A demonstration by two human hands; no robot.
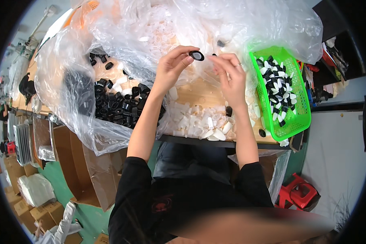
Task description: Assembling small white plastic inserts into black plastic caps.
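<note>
Above the middle of the table, my left hand (174, 67) pinches a black oval cap-like part (197, 55) with a pale grey centre between thumb and forefinger. Facing it, a little to the right, is my right hand (232, 75), with a ring on one finger. Its fingertips are bent together beside a small dark piece, too small to make out. Below both hands lies a pile of white and clear plastic pieces (199, 122). To the left is a heap of black ring-shaped parts (122, 106) on clear plastic sheeting (75, 87).
A green basket (303, 118) with black and white parts stands at the right of the wooden table (193, 94). More clear sheeting (268, 20) covers the far side. A cardboard box (79, 171) stands at the near left, a red stool (298, 193) at the lower right.
</note>
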